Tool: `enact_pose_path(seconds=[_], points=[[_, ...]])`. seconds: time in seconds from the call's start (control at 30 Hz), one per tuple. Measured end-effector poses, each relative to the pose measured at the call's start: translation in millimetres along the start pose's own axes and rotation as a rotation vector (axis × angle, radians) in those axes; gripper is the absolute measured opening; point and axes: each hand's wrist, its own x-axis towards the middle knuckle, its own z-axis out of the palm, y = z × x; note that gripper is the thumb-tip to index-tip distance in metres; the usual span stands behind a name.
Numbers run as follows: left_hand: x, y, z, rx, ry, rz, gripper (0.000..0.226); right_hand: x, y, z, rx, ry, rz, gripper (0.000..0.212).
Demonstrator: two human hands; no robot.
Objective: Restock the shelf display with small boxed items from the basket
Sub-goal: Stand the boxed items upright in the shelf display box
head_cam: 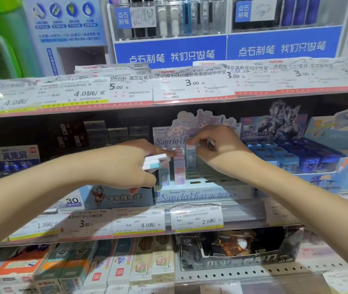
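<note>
A pale blue Sanrio display tray (198, 195) stands on the middle shelf, with slotted rows and a cartoon header card. My left hand (126, 164) grips a small stack of white, blue and pink boxed items (155, 163) just left of the tray. My right hand (215, 145) pinches the top of one upright pastel box (191, 160) that stands in a back slot of the tray. Beside it, pink boxes (179, 166) stand upright in the tray. The basket is not in view.
A blue box of dark sharpeners (296, 160) sits right of the tray. An eraser box (122, 197) sits left of it. Price tags (139, 221) line the shelf edge. Pencil boxes (126, 266) fill the lower shelf; pen displays (168, 47) stand above.
</note>
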Motion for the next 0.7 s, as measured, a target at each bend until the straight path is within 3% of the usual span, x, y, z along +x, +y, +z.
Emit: enact_pose_path(seconds=[0.23,0.5,0.7], points=[[0.0,2.7,-0.8,-0.031,0.015,-0.029,0.064,-4.4,-8.4,-0.5,-0.110,-0.162,0.045,0.040],[-0.8,2.6,-0.7,-0.012,-0.007,-0.029,0.065,-0.4,-3.5,-1.8,-0.140,-0.122,0.059,0.033],[2.6,1.1,2.3,-0.021,0.043,-0.012,0.060,-3.6,-0.4,-2.7,-0.077,-0.192,0.075,0.031]])
